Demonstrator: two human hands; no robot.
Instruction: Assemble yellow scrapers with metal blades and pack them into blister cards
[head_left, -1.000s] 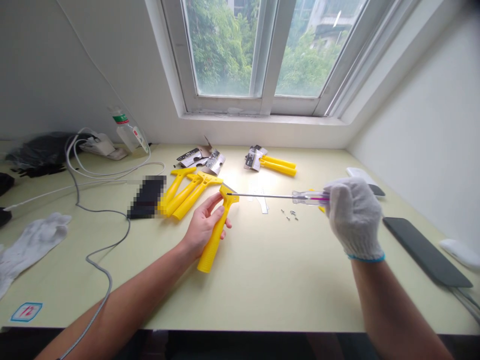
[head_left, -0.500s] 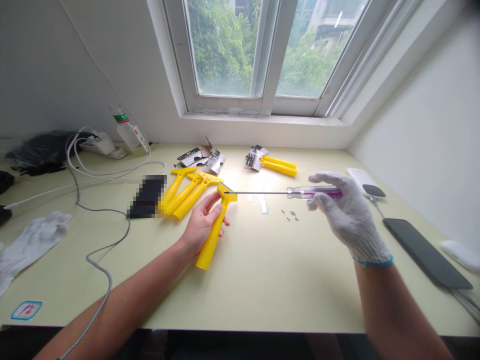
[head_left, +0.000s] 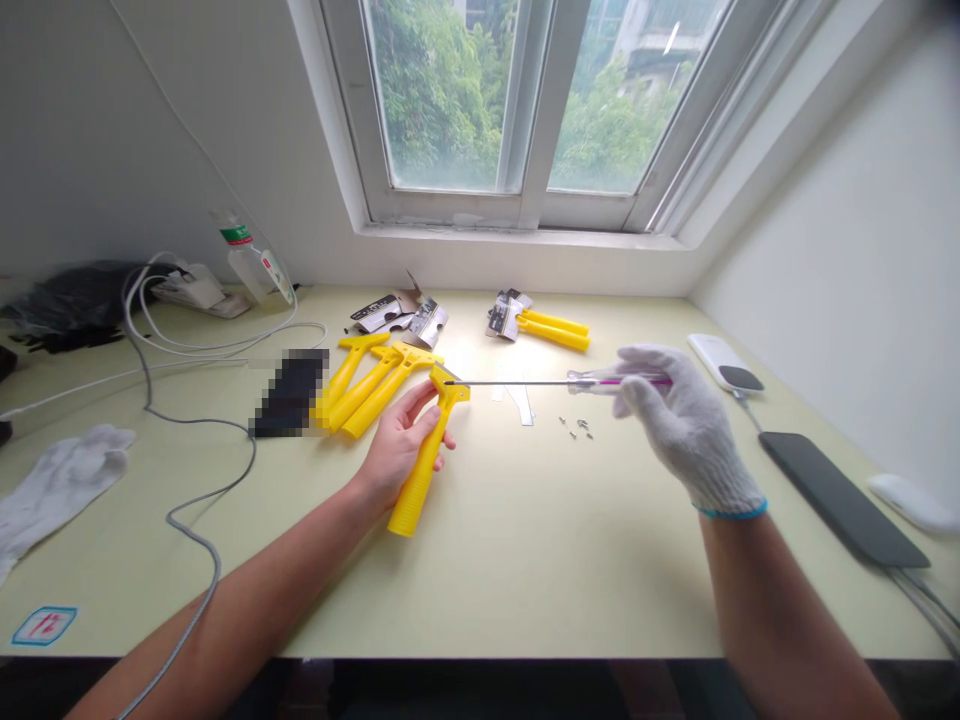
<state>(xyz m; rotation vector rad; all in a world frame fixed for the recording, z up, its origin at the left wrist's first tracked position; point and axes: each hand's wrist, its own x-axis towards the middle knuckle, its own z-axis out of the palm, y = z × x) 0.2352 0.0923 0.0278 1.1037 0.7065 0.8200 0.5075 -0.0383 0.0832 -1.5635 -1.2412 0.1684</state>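
My bare left hand is closed around a yellow scraper, near its head, with the ribbed handle slanting down towards me. In my white-gloved right hand is a screwdriver with a clear and purple handle. Its long shaft lies level, and the tip meets the scraper's head. Several small screws lie on the table below the screwdriver. Behind the shaft are thin flat blades. More yellow scrapers rest side by side just beyond my left hand.
Torn card packaging and two packaged yellow scrapers lie at the back. To the left are a dark, pixelated object, a bottle, cables and a white glove. A grey power bank lies on the right.
The gloved fingers have shifted round the screwdriver's handle, which has turned a little. Its tip stays at the scraper's head. The whole view has slid slightly.
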